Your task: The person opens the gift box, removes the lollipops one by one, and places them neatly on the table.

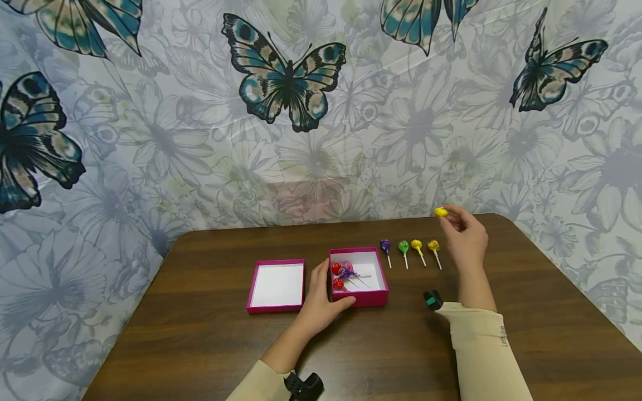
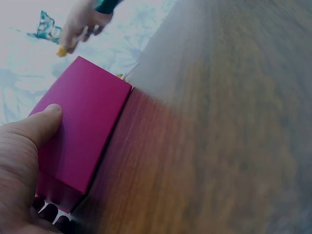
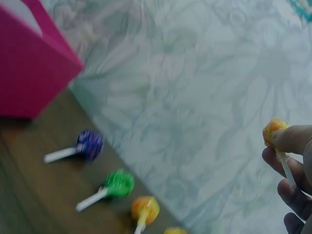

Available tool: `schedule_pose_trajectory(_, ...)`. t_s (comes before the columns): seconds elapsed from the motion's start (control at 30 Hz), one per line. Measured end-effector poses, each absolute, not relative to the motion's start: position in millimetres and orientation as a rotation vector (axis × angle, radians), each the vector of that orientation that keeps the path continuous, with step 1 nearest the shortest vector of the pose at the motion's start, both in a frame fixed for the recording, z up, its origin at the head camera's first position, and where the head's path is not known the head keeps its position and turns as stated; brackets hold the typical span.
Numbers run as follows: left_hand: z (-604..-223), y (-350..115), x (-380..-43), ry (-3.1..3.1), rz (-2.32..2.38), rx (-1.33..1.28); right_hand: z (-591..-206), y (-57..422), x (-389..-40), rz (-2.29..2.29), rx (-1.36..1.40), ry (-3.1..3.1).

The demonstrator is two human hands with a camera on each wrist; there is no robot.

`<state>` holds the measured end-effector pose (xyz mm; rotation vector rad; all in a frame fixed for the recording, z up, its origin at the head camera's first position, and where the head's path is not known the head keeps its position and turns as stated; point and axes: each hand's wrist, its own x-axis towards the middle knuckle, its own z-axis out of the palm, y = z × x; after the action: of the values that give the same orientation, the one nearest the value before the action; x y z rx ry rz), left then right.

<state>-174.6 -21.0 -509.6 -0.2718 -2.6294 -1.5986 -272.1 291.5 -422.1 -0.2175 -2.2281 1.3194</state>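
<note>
Soft light bathes the wooden table [image 1: 200,340] before me, shadowed beside the right sleeve [image 1: 484,348]; the left-wrist view bleaches the floral backdrop [image 2: 19,73] and blurs the right hand [image 2: 85,22], while the right-wrist view is dimmer.

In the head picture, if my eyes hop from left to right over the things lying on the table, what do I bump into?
Lid, box, purple lolly, green lolly, yellow lolly, another yellow lolly.
</note>
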Motion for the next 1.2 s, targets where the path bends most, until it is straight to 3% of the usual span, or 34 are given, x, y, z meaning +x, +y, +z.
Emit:
schedule_pose_trajectory(0.27,-509,-21,-174,-2.651,-1.612,-0.257,-460,316,-282,1.482,-0.431,-2.200)
schedule_pose_trajectory(0.63,-508,-21,-174,-2.666,-1.630,-0.243,-485,329,-284,1.405,-0.546,-2.318)
schedule_pose_trajectory(1.2,-507,-20,-174,-2.659,-1.621,-0.243,-503,329,-288,1.124,-0.511,-2.485)
